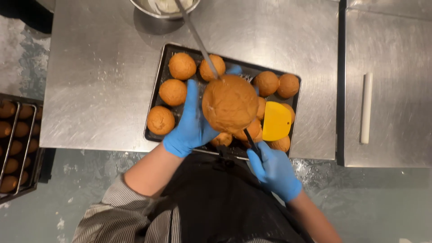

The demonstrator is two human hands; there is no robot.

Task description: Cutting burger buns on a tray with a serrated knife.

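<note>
Dark rectangular baking tray (pixel 158 92) on steel table (pixel 99 67), crowded with round brown buns (pixel 173 92); yellow plastic scraper (pixel 276 120) at right. Blue-gloved left hand (pixel 191 123) grips large domed golden-brown bun (pixel 230 103) above tray centre; blue-gloved right hand (pixel 274 171) closed on long black-handled knife (pixel 252 144) passing under it.

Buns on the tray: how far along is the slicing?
Done: cannot tell; no bun on the tray shows a cut. In hand: the left hand holds one bun up while the right hand works a long knife at it. Left: about ten whole buns beside a yellow scraper.
</note>
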